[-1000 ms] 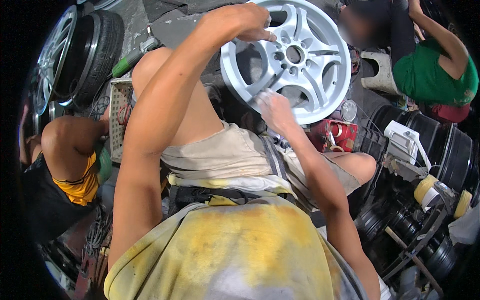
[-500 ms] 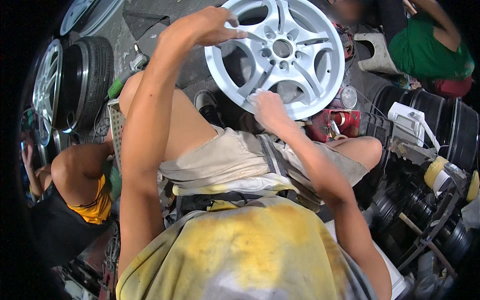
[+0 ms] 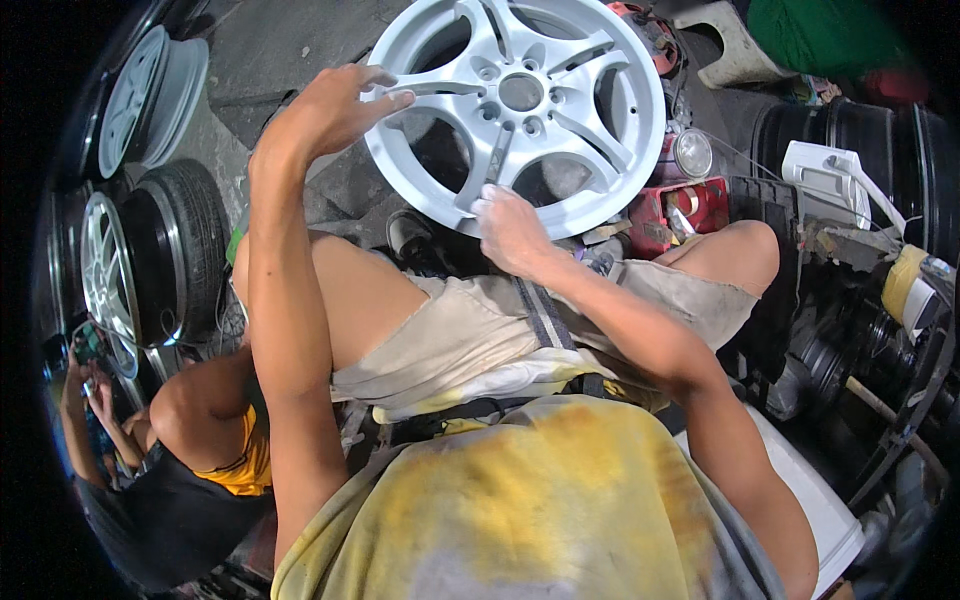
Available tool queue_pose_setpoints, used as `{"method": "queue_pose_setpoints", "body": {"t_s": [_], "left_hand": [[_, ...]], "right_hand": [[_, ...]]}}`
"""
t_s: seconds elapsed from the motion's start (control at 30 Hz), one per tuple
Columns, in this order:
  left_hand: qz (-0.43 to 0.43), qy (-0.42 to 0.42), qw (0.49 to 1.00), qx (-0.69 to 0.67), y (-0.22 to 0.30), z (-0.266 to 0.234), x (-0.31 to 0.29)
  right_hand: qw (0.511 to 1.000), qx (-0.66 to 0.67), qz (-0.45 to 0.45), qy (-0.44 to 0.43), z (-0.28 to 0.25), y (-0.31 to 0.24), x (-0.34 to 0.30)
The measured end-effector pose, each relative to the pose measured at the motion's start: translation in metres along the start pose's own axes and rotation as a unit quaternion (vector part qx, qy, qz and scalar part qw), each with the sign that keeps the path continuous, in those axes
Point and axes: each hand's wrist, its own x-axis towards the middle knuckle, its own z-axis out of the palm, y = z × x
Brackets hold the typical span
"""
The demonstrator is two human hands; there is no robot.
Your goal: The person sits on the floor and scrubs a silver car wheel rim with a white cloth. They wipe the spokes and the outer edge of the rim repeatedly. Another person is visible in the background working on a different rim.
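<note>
A silver-white alloy wheel rim (image 3: 470, 72) with split spokes and a round centre hole is in front of my knees. At its left edge, my left hand (image 3: 330, 110) grips the rim, thumb and fingertips over the lip. My right hand (image 3: 515, 232) is closed and presses at the lower end of a spoke, close to the rim's near edge. Pale dust coats its fingertips. Whatever it may hold is hidden under the fingers. The spoke beside those fingers looks greyer than the others.
More wheels and a tyre (image 3: 185, 245) stand at the left, near a seated person in orange-and-black shorts (image 3: 235, 455). Right of the rim are a red container (image 3: 655, 218), a round can (image 3: 692, 153) and a pale stool (image 3: 740, 50). Someone in green (image 3: 815, 35) is at the upper right. Dark wheels (image 3: 875, 150) line the right side.
The view has turned slightly, and the rim appears further left. My left hand has slid outward from a spoke to the rim's edge. My right hand stays near the same spoke.
</note>
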Motion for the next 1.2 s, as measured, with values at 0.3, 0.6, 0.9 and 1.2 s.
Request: {"method": "queue_pose_setpoints", "body": {"t_s": [0.3, 0.6, 0.9, 1.2], "left_hand": [[-0.006, -0.003, 1.000, 0.003, 0.003, 0.005, 0.004], [0.023, -0.025, 0.999, -0.001, 0.013, 0.012, 0.013], [0.083, -0.171, 0.979, 0.070, 0.033, 0.064, -0.003], [0.232, -0.233, 0.917, 0.225, 0.078, 0.171, -0.052]], "right_hand": [[1.000, -0.006, 0.005, -0.021, -0.003, 0.007, -0.009], [0.999, -0.014, -0.031, 0.000, 0.007, 0.016, -0.005], [0.994, 0.060, 0.049, -0.073, -0.133, 0.080, -0.011], [0.976, -0.187, -0.044, -0.105, -0.090, 0.060, -0.050]]}}
